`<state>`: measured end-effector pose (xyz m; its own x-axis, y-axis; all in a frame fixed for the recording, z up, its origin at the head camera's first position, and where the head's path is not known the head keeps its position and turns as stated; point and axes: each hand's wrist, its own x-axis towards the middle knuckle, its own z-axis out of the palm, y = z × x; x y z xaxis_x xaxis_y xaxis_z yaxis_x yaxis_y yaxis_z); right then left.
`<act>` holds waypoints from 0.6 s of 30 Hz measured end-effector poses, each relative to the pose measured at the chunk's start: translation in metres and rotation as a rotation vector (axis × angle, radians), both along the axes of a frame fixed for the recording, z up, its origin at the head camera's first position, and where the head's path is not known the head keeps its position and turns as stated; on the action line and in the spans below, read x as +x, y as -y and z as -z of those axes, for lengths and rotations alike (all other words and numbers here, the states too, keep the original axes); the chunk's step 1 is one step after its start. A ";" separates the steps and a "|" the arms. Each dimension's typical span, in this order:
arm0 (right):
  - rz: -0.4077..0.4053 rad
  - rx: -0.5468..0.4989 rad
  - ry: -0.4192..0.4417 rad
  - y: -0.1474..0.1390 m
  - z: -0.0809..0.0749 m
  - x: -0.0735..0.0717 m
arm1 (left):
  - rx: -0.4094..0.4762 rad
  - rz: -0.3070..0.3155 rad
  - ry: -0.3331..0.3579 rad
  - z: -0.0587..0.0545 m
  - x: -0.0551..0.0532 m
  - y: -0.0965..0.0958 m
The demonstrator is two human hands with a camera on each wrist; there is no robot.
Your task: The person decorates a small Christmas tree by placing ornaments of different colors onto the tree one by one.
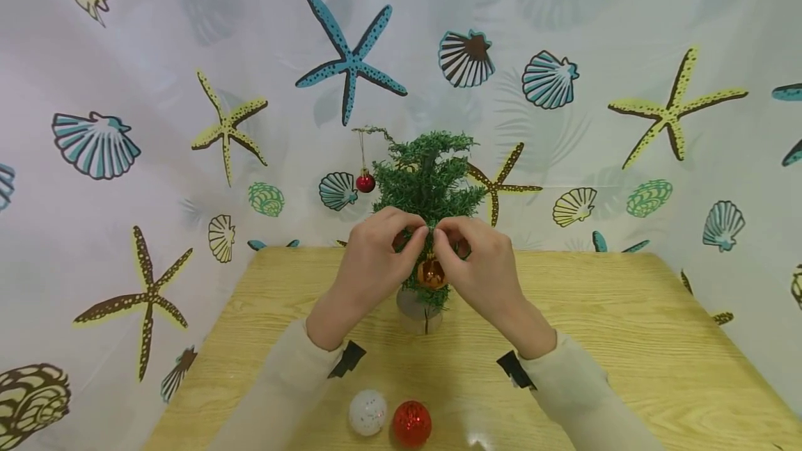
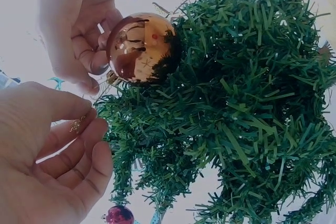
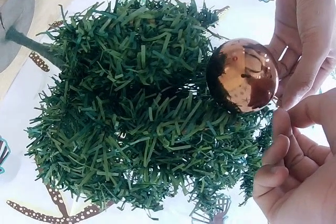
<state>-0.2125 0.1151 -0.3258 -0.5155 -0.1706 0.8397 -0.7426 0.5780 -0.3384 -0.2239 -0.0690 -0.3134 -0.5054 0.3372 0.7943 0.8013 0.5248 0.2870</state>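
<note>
A shiny copper-gold Christmas ball (image 1: 431,273) hangs at the front of a small green artificial Christmas tree (image 1: 426,179), just beneath both hands. Between thumb and forefinger my left hand (image 1: 379,259) pinches a thin, crumpled gold cord (image 2: 79,124). My right hand (image 1: 481,263) has its thumb and forefinger pressed together by the ball's cap (image 2: 112,77), fingertip to fingertip with the left in the head view. The part of the cord in its pinch is hidden by the fingers. A small red ball (image 1: 365,182) dangles on a cord from a branch at the tree's upper left.
On the wooden table (image 1: 583,312), a white speckled ball (image 1: 367,413) and a red glittery ball (image 1: 412,424) lie near the front between the forearms. The tree stands on a round grey base (image 1: 418,312). Behind it hangs a curtain (image 1: 401,19) printed with starfish and shells.
</note>
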 end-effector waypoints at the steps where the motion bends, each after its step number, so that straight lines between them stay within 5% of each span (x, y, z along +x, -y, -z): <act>1: 0.002 0.001 0.002 0.000 0.000 -0.001 | -0.003 -0.007 -0.004 0.000 0.000 0.000; 18: 0.064 0.028 0.068 0.003 -0.001 -0.004 | -0.021 -0.053 -0.011 0.001 -0.003 -0.003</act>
<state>-0.2169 0.1123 -0.3251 -0.5818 -0.1586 0.7977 -0.6797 0.6334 -0.3698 -0.2268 -0.0663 -0.3146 -0.5138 0.3266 0.7933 0.7756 0.5722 0.2667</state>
